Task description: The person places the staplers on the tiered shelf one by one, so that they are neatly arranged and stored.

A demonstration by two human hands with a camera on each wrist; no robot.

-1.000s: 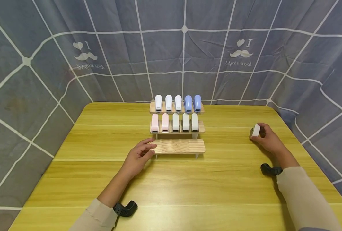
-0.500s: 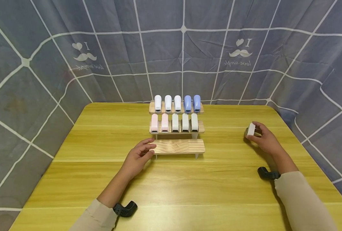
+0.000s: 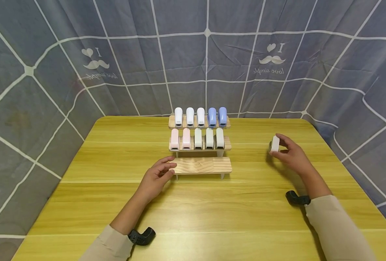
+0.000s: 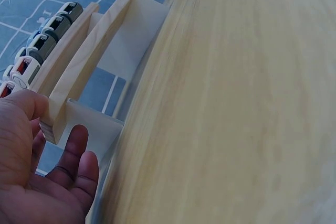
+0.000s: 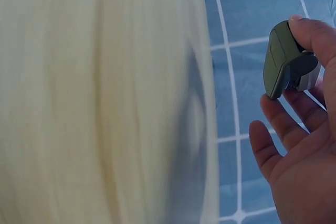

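Note:
My right hand [image 3: 294, 156] pinches a small stapler [image 3: 275, 144] above the right side of the table, thumb and fingertips on its sides. The stapler shows a whitish face in the head view and a dark green body in the right wrist view. At the left end of the low front wooden shelf [image 3: 202, 165] is my left hand [image 3: 155, 179]. In the left wrist view its thumb lies on the shelf's end [image 4: 52, 114], another finger goes behind it, and the others curl loosely below. Nothing lies on this front shelf.
Behind the front shelf, a middle tier holds two pink staplers [image 3: 180, 139] and three pale grey-green staplers [image 3: 209, 138]. The back tier carries three white staplers [image 3: 190, 116] and two blue staplers [image 3: 217, 116]. A grey checked curtain [image 3: 193, 58] surrounds the wooden table [image 3: 232, 221].
My right hand has carried the stapler leftward and slightly farther back, turning it a little. My left hand stays at the shelf's end.

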